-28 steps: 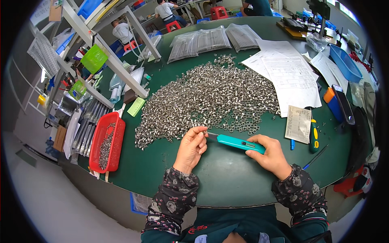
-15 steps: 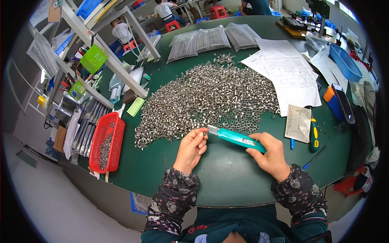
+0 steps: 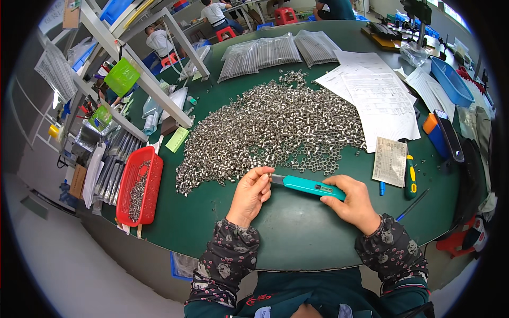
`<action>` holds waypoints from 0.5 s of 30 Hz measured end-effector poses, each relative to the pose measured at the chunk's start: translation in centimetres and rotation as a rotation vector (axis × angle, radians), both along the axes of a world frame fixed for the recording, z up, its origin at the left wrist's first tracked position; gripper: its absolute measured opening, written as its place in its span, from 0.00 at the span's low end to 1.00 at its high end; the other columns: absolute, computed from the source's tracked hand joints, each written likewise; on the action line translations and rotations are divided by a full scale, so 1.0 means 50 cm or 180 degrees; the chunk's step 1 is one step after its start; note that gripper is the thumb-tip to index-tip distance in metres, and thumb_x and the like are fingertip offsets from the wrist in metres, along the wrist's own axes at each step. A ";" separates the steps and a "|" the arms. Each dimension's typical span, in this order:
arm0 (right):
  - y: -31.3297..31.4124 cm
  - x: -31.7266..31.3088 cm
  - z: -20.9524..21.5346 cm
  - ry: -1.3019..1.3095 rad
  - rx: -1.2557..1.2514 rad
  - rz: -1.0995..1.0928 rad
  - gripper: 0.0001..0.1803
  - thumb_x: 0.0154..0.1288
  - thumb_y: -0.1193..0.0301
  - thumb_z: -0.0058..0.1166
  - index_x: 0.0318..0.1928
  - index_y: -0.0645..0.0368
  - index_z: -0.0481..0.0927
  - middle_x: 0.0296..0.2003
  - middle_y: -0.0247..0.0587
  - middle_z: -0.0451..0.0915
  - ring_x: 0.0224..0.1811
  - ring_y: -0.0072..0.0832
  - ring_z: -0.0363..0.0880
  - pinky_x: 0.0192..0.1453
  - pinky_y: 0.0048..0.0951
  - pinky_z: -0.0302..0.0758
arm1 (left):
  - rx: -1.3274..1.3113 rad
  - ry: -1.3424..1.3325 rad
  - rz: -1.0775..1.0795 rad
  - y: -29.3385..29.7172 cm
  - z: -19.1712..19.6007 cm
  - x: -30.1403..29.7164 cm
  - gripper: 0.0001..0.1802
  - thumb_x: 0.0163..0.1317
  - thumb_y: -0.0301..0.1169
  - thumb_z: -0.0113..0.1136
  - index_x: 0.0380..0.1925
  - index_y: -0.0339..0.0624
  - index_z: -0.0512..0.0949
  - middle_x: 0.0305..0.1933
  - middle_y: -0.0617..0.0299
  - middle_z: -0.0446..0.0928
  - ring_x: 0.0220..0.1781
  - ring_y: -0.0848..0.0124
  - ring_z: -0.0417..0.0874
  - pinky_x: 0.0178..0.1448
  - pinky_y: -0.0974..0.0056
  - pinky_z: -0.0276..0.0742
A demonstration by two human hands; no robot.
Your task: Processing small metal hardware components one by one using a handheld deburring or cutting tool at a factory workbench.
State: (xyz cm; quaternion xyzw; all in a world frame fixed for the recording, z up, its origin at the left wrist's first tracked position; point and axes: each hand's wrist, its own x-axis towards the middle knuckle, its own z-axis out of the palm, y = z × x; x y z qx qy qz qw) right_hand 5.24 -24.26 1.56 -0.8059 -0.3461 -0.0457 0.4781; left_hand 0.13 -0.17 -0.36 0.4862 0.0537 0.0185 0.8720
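My right hand (image 3: 356, 204) is closed around the teal handle of a utility knife (image 3: 307, 186). Its blade points left and meets a small metal ring (image 3: 269, 175) pinched between the thumb and forefinger of my left hand (image 3: 249, 195). Fingertips cover most of that ring. Just beyond both hands spreads a large heap of small metal rings (image 3: 265, 124) on the green tabletop (image 3: 297, 233). At the heap's near right side the rings lie in a thin single layer.
A red basket (image 3: 123, 212) with metal rings stands at the left edge. Bagged metal tubes (image 3: 260, 57) lie behind the heap. Papers (image 3: 384, 106), a card (image 3: 390, 161), a yellow-green screwdriver (image 3: 410, 177), a pen (image 3: 413, 204) and a phone (image 3: 449, 135) lie at right.
The knife has shifted slightly left and rolled in my right hand, so another side of its handle shows. Its blade now reaches the ring at my left fingertips.
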 end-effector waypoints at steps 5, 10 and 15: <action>-0.005 0.003 0.007 0.0294 0.0729 -0.0348 0.13 0.49 0.73 0.58 0.36 0.64 0.75 0.29 0.43 0.77 0.29 0.27 0.75 0.34 0.24 0.70 | 0.0010 0.0133 0.0206 -0.003 0.001 0.003 0.07 0.62 0.28 0.48 0.38 0.38 0.72 0.29 0.65 0.68 0.22 0.82 0.62 0.21 0.78 0.59; -0.011 0.011 0.016 0.1003 0.1234 -0.0549 0.14 0.52 0.73 0.57 0.39 0.64 0.74 0.29 0.35 0.77 0.30 0.16 0.71 0.34 0.19 0.68 | -0.0666 0.0251 0.0125 -0.017 0.021 0.016 0.03 0.60 0.26 0.48 0.33 0.39 0.70 0.28 0.66 0.67 0.21 0.81 0.62 0.21 0.76 0.59; -0.010 0.011 0.013 0.0949 0.1390 -0.0461 0.14 0.52 0.72 0.57 0.39 0.64 0.73 0.29 0.35 0.77 0.32 0.17 0.72 0.36 0.20 0.69 | 0.2388 0.0447 0.0102 -0.065 0.035 0.055 0.05 0.55 0.27 0.55 0.27 0.36 0.74 0.22 0.71 0.67 0.20 0.82 0.64 0.22 0.73 0.60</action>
